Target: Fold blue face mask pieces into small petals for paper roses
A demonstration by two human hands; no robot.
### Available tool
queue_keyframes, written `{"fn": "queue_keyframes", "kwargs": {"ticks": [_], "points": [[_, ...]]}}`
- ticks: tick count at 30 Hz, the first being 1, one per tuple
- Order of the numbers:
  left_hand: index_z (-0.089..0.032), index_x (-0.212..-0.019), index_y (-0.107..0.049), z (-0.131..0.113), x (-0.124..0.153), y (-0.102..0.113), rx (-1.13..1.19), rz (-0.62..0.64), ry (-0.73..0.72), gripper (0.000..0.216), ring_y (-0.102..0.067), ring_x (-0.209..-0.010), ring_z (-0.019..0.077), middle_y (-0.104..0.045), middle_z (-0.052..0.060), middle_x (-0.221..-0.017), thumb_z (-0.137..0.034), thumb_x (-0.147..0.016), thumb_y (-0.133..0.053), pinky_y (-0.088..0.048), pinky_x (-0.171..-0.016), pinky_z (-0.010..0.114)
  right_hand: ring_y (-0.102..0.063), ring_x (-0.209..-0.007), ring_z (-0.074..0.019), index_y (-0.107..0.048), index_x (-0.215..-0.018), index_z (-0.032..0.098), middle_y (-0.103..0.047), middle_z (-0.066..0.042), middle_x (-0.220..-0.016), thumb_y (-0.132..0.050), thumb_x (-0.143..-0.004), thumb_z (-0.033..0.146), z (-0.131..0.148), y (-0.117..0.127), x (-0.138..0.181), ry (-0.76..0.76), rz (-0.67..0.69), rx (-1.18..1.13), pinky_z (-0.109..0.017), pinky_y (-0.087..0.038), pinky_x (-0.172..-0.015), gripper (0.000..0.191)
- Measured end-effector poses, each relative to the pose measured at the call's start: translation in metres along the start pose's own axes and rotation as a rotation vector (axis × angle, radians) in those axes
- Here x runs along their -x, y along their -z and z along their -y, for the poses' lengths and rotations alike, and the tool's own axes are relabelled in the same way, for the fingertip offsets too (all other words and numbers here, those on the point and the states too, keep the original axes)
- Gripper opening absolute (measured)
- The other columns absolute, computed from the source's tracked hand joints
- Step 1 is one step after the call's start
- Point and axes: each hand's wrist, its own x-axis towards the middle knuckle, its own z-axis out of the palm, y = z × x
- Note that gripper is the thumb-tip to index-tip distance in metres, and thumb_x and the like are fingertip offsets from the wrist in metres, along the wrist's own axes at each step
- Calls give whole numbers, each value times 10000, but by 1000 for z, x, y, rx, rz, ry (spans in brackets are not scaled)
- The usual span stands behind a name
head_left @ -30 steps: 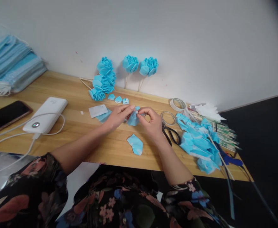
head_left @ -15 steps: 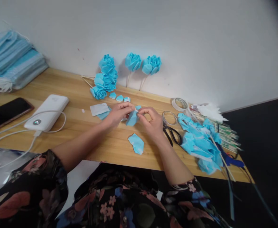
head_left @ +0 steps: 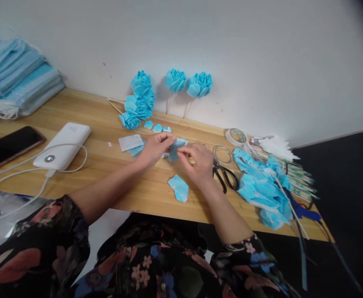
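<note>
The blue paper piece (head_left: pixel 175 148) sits between your two hands, just above the table (head_left: pixel 113 194), near the middle of its width. Your left hand (head_left: pixel 153 150) pinches its left side, thumb and fingertips (head_left: pixel 168 140) closed together on the paper. Your right hand (head_left: pixel 198 163) pinches the right side the same way, with the other fingers curled in. The two pinches almost touch.

A second blue piece (head_left: pixel 179 188) lies flat just below your right hand, near the table's front edge. The scissors (head_left: pixel 225 176) lie just beside your right wrist, with a clear ring (head_left: pixel 222 154) above them and a tape roll (head_left: pixel 235 135) further back. A heap of blue scraps (head_left: pixel 263 190) crowds the right end. Behind your hands lie a white card (head_left: pixel 130 142), small folded petals (head_left: pixel 157 127) and paper flowers (head_left: pixel 138 103) against the wall.

Bare wood lies open to your left, as far as the power bank (head_left: pixel 64 145) and the phone (head_left: pixel 8 147). The mark on the power bank is too small to read.
</note>
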Motion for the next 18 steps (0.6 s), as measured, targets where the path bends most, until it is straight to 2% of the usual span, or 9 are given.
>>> {"fn": "queue_keyframes", "kwargs": {"ticks": [2, 4, 7, 10, 14, 18], "points": [[-156, -785, -637, 1, 0, 0, 32, 11, 22, 358, -616, -695, 119, -639, -10, -730, -485, -742, -773, -523, -716, 259, -678, -792, -214, -689, -921, 276, -757, -15, -825, -596, -958, 308, 1, -2, 1, -28, 90, -20, -391, -432, -729, 105], [-154, -822, -646, 1, 0, -1, 71, 29, 60, 386, -664, -725, 145, -678, 20, -752, -527, -787, -740, -535, -731, 277, -674, -804, -218, -684, -950, 267, -756, -23, -843, -601, -949, 318, -1, -5, 1, -77, 117, -45, -391, -445, -748, 98], [-137, -908, -689, 2, 0, -2, 119, 42, 105, 467, -722, -842, 205, -751, 101, -867, -599, -838, -673, -551, -790, 320, -653, -792, -211, -649, -934, 252, -741, -27, -865, -641, -904, 321, -6, -6, 1, -195, 81, -90, -382, -474, -771, 76], [-142, -982, -739, 4, 2, -3, 107, 81, 111, 533, -716, -1044, 261, -775, 156, -1049, -648, -850, -639, -541, -905, 356, -637, -786, -201, -615, -904, 245, -718, -19, -856, -683, -862, 341, -9, -8, 1, -319, 27, -133, -357, -489, -759, 125], [-186, -1082, -769, 8, 6, -3, 12, 194, 54, 574, -642, -1238, 289, -745, 136, -1220, -684, -900, -545, -486, -1049, 399, -604, -707, -164, -583, -837, 232, -679, 9, -787, -692, -849, 372, -10, -8, 0, -469, -34, -210, -313, -474, -699, 178], [-189, -1085, -781, 5, 10, -3, -133, 210, -1, 598, -641, -1236, 303, -746, 119, -1225, -695, -914, -514, -465, -1092, 432, -564, -622, -132, -567, -774, 225, -651, 28, -723, -662, -865, 413, -11, -8, -1, -584, -64, -312, -283, -459, -639, 229]]}}
